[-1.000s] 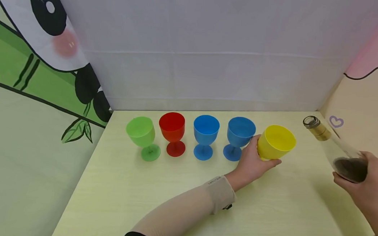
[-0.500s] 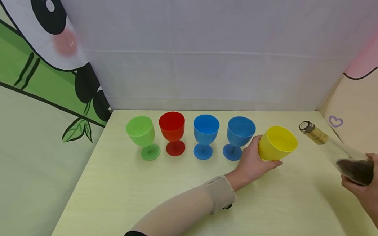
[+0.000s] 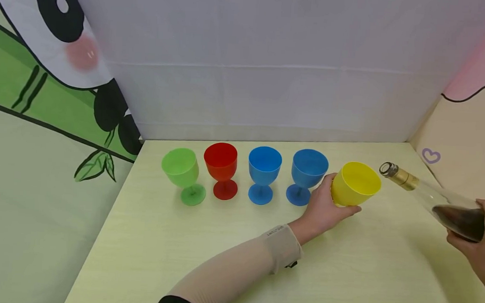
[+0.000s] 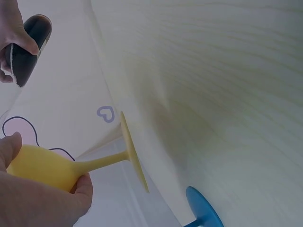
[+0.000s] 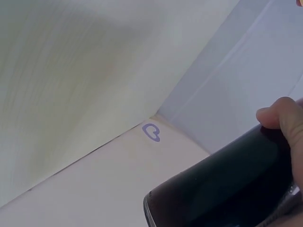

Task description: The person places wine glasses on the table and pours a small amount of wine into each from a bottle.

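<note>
My left hand grips the bowl of a yellow goblet, which leans to the right. In the left wrist view the yellow goblet's stem and round foot show, the foot raised off the table. My right hand holds a clear glass bottle by its lower end, fingers curled round it. Dark liquid fills the bottle's lower part, and a gold band circles its neck. The bottle slopes, mouth higher than base, its mouth just right of the yellow goblet's rim. The right wrist view shows the dark lower bottle close up.
A light green goblet, a red goblet, a blue goblet and a second blue goblet stand in a row on the pale table. Printed cloth walls stand behind and at the sides.
The bottle has tipped closer to level, its mouth lowering and shifting left toward the yellow goblet while its base and my right hand moved right. The left hand and yellow goblet stay almost still.
</note>
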The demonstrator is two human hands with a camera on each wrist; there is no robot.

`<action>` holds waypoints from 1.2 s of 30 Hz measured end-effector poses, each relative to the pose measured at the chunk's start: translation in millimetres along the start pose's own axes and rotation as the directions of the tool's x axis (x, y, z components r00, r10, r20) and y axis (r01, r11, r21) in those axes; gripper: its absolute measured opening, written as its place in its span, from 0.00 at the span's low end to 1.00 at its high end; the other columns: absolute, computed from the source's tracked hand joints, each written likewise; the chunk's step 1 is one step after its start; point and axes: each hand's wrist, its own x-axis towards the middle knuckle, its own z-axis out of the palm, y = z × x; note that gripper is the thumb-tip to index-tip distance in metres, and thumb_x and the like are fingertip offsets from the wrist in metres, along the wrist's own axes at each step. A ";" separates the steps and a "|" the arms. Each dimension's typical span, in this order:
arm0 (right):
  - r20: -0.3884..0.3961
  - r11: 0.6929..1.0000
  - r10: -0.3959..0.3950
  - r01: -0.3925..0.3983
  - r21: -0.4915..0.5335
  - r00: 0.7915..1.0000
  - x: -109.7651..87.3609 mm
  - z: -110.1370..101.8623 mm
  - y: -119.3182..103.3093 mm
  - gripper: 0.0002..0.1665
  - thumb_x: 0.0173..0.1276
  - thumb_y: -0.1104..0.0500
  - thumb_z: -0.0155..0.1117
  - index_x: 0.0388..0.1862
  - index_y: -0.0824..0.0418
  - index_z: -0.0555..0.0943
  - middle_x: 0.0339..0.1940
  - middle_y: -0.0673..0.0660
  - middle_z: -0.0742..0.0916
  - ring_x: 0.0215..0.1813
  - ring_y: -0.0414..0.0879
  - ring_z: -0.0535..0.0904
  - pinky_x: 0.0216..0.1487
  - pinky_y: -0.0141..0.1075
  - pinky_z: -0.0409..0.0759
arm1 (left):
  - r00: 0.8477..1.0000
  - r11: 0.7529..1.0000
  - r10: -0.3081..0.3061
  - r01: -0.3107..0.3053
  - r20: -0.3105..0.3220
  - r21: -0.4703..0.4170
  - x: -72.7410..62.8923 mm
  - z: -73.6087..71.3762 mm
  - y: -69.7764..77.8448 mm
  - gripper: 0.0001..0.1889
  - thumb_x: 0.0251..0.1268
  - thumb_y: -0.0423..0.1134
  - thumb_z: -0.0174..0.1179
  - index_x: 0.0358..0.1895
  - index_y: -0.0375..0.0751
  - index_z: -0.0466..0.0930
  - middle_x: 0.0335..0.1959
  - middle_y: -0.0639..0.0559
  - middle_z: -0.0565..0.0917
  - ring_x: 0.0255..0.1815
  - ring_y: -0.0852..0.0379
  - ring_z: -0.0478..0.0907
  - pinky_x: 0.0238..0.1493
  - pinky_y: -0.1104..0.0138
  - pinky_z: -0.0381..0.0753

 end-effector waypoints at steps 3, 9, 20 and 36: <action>0.014 1.000 0.009 -0.010 0.025 1.000 -2.2 -2.3 -0.4 0.60 0.61 0.24 0.53 0.69 0.75 0.65 0.58 0.82 0.69 0.56 0.78 0.63 0.74 0.44 0.54 | 1.000 1.000 0.001 -0.001 0.003 0.003 -1.1 -0.3 0.0 0.40 0.57 0.38 0.78 0.70 0.52 0.63 0.58 0.65 0.74 0.57 0.67 0.73 0.61 0.68 0.72; 0.042 0.999 0.010 -0.012 0.052 0.999 -5.5 -5.8 2.6 0.48 0.64 0.40 0.61 0.69 0.75 0.65 0.59 0.82 0.69 0.58 0.77 0.62 0.72 0.36 0.50 | 1.000 1.000 0.008 -0.008 0.013 0.004 -2.4 -0.1 0.0 0.40 0.58 0.38 0.77 0.70 0.52 0.62 0.58 0.65 0.74 0.57 0.67 0.73 0.61 0.68 0.72; 0.069 1.000 -0.013 0.011 0.028 0.998 -5.7 -11.6 2.2 0.59 0.27 0.86 0.63 0.69 0.76 0.63 0.57 0.82 0.68 0.55 0.78 0.62 0.71 0.31 0.48 | 1.000 1.000 -0.002 0.002 0.018 0.003 -7.1 -0.1 2.3 0.40 0.57 0.37 0.77 0.70 0.52 0.63 0.58 0.65 0.75 0.57 0.67 0.73 0.61 0.69 0.73; 0.090 0.998 -0.036 0.041 -0.050 0.995 -10.9 -20.4 -1.2 0.62 0.27 0.87 0.66 0.70 0.73 0.61 0.59 0.83 0.67 0.55 0.79 0.62 0.74 0.51 0.52 | 0.999 0.999 0.034 -0.034 0.031 -0.004 -11.6 -1.9 -3.6 0.40 0.57 0.37 0.77 0.70 0.52 0.63 0.59 0.64 0.75 0.57 0.67 0.73 0.61 0.69 0.72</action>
